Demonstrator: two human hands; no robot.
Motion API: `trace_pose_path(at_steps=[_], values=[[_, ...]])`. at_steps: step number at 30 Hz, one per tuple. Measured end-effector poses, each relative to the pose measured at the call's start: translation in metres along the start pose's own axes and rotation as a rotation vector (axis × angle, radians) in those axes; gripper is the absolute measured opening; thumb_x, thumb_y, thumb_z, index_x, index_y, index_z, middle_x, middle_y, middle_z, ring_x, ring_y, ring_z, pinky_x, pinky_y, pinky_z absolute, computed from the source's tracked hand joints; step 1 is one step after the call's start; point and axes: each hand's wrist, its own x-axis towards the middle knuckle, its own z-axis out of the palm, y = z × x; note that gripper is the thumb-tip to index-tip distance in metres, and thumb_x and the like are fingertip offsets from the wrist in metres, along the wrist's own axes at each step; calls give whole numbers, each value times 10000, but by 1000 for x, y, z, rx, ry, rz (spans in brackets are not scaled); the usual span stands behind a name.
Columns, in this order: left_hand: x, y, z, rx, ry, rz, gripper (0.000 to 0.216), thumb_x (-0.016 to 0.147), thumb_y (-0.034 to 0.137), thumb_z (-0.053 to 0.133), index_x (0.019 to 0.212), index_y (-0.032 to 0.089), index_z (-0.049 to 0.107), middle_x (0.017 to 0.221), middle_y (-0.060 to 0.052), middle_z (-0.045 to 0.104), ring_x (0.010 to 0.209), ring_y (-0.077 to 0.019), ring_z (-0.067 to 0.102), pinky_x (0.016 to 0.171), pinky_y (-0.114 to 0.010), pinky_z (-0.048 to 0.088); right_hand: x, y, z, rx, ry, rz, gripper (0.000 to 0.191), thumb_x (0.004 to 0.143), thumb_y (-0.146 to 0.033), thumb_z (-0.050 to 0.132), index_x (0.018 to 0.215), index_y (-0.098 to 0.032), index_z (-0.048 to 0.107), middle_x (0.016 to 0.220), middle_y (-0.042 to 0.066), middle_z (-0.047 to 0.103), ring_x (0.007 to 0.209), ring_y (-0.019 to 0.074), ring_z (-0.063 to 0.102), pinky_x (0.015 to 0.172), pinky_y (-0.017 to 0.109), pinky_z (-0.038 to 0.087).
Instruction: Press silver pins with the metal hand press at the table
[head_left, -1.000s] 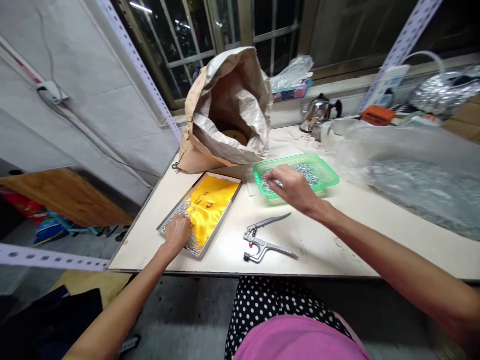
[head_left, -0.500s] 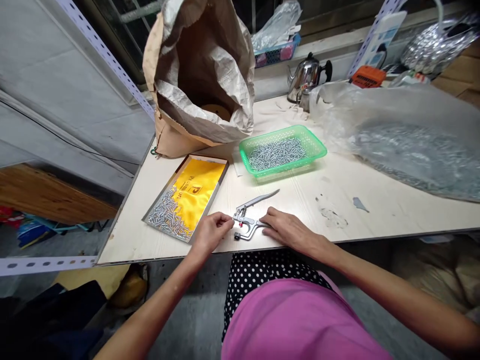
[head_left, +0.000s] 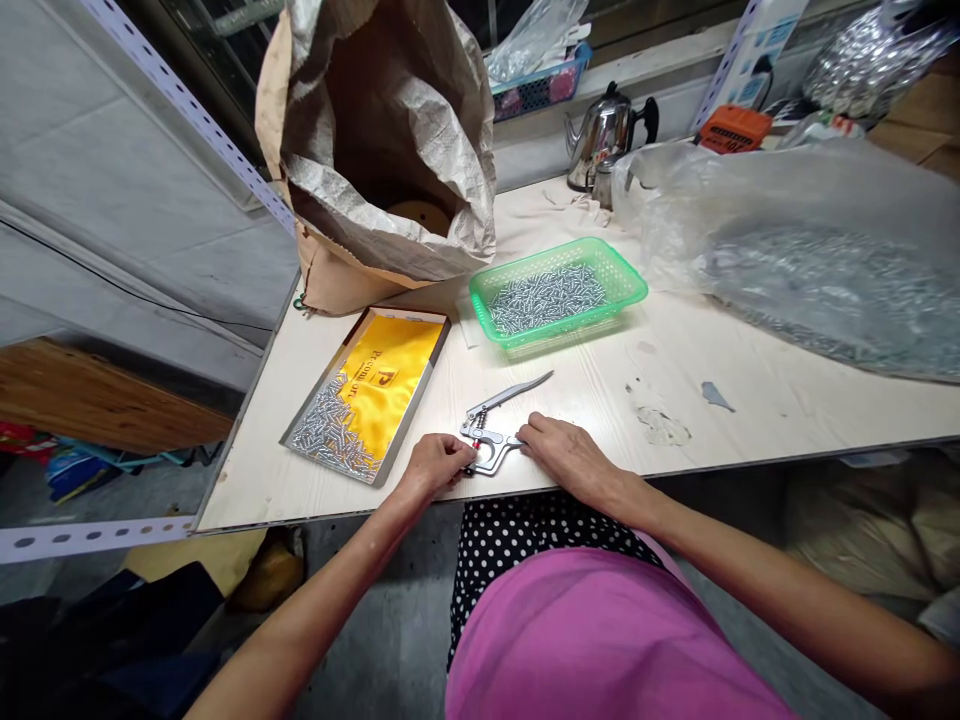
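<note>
left hand (head_left: 433,467): at near table edge, knuckles up; fingers curled in, thumb and forefinger tips drawn together at the head of the hand pliers (head_left: 489,445); whether a small piece sits between the tips, cannot tell, too small
right hand (head_left: 568,456): palm down just right of the pliers head; fingers pressed together and closed over the lower handle; wrist past the table edge
hand pliers: grey metal, lying flat on the table (head_left: 750,400) near its front edge, between the two hands and touched by both; red bit at the head; upper handle (head_left: 519,387) sticks out free, angled up and right, so handles stand apart
flat tray (head_left: 406,418): left of the pliers, near the left hand but apart from it; lined with yellow cloth (head_left: 386,380); heap of small silver pieces (head_left: 326,432) in its near-left end
green basket (head_left: 570,332): behind the pliers, well apart from both hands; holds a layer of small metal parts (head_left: 547,297)
paper sack (head_left: 382,150): open, upright, behind the tray at the far-left corner; just beside the basket
plastic bag (head_left: 810,260): clear, lying on the right side; metal bits seen through it
kettle (head_left: 604,130): steel, at the far edge, behind the basket
lap: pink top and polka-dot cloth (head_left: 525,545) below the table edge
</note>
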Motion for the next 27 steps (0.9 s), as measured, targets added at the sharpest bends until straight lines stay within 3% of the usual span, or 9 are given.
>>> trace_pose_path(at_steps=[8,14,19,21,24,27], values=[[-2,14,-7,2,-177,-108,196,744,263,618,589,168,545,433,45,511,417,-95,478,465,-213,403,-2,1,-3,-3,-5,-21,126,955,-162,496,920,-161,616,924,55,609,767,161,545,602,285,298],[-4,14,-8,14,-264,-139,251,731,311,650,574,166,518,433,42,510,413,-85,444,472,-217,392,-6,1,-2,-4,36,-73,132,946,-124,488,910,-165,608,907,46,601,742,155,514,622,290,294],[-3,13,-9,31,-290,-147,258,723,325,651,575,171,507,423,49,498,401,-79,423,463,-213,367,-6,1,-6,-20,1,-65,110,951,-177,509,925,-174,616,935,55,606,787,173,533,646,289,344],[-4,13,-10,63,-311,-150,235,725,312,638,582,169,518,420,52,495,400,-81,429,463,-212,372,-4,4,-10,-15,3,-79,100,926,-247,579,981,-176,623,1040,85,610,895,205,550,720,304,397],[-7,13,-9,89,-325,-165,232,715,327,647,593,167,532,425,55,498,409,-85,448,473,-214,392,2,14,-16,-39,38,-90,537,795,-398,743,1236,-163,549,1377,182,467,1199,328,463,928,429,409],[-11,13,-8,78,-312,-181,261,705,363,668,597,170,528,428,58,501,412,-86,453,474,-213,397,9,27,-19,-75,-1,-115,892,686,-523,799,1386,-121,418,1495,238,324,1378,404,265,1067,540,295]])
